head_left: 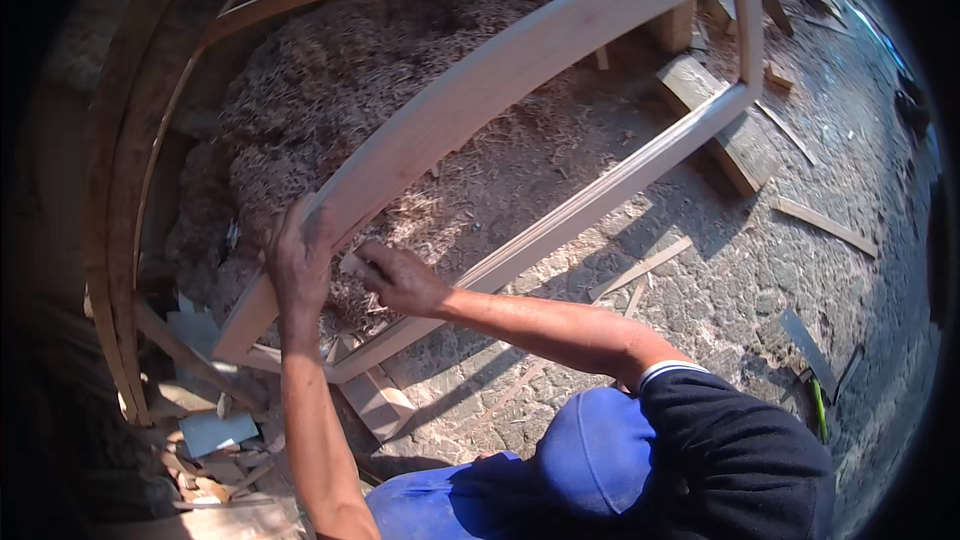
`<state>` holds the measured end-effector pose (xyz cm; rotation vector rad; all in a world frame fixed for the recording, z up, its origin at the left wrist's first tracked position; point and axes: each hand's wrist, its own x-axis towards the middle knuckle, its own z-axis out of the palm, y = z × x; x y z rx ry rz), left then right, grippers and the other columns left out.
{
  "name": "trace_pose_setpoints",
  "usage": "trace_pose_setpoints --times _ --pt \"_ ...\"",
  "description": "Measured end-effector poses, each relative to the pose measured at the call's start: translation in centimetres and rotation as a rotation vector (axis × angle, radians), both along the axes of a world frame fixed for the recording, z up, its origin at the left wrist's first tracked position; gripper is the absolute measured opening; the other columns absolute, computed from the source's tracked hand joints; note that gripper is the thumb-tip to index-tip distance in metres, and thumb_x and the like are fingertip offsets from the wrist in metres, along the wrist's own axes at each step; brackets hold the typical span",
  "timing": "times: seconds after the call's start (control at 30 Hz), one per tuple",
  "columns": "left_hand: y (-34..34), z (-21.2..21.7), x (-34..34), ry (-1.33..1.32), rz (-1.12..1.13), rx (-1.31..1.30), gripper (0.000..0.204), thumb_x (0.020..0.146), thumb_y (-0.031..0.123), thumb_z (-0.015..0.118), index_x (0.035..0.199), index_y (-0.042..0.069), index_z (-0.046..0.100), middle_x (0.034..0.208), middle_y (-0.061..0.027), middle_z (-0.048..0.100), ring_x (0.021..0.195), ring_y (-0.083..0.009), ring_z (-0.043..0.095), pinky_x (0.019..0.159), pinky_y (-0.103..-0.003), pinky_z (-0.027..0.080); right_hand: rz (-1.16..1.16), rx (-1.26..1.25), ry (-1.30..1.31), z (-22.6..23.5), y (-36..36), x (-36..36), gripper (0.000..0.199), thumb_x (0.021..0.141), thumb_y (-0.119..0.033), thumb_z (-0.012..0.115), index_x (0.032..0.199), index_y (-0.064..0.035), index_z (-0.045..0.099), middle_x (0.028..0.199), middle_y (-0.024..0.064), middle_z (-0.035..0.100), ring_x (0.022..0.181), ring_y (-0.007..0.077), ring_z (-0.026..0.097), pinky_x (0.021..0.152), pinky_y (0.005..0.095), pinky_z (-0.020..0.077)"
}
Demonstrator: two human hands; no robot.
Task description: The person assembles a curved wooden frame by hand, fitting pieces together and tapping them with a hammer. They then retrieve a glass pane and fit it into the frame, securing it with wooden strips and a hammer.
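Your left hand (300,252) is clamped over the curved rail (475,90) of a pale wooden frame (740,105), close to that rail's left end. Your right hand (405,282) is inside the frame's opening, between the curved rail and the straight rail (585,202), with its fingers pinched together on a small pale piece (353,262). The piece is just beside the inner edge of the curved rail; you cannot tell from here whether it touches the wood. Your right forearm crosses over the straight rail toward its left end.

The frame slants up from the ground's near left toward its far right, propped on timber. At its near-left corner sits one wooden block (378,404); toward its right end the straight rail crosses a broader block (748,162).

Under and beyond the frame is a heap of wood shavings (330,105). To your left stand curved wooden strips (118,210). On the ground to your right lie a thin slat (826,227) and a flat metal blade (806,350), with a yellow-green handle (820,410) near its lower end.
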<state>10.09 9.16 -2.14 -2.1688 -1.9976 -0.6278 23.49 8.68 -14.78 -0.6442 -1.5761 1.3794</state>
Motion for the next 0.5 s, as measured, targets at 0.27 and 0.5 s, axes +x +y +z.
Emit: trace_pose_setpoints --times 0.27,0.5 --pt "-1.2 -1.5 0.1 0.082 0.028 0.145 0.055 0.100 0.053 0.057 0.133 0.009 0.059 0.117 -0.0130 0.064 0.113 -0.0304 0.055 0.101 -0.052 0.033 0.301 0.606 -0.284 -2.3 -0.9 -8.1 0.034 0.104 -0.028 0.060 0.131 -0.0069 0.057 0.093 0.0151 0.063 0.089 0.0274 0.064 0.085 0.0456 0.0519" --pt "-2.5 -1.9 -0.1 0.062 -0.067 0.249 0.038 0.096 0.040 0.065 0.117 0.009 0.061 0.108 -0.0107 0.064 0.108 -0.0268 0.055 0.097 -0.048 0.034 0.433 0.426 -0.366 -0.5 -4.9 -23.8 0.020 0.103 -0.017 0.058 0.112 -0.0004 0.063 0.090 0.0084 0.071 0.082 0.0188 0.068 0.073 0.0373 0.0535"
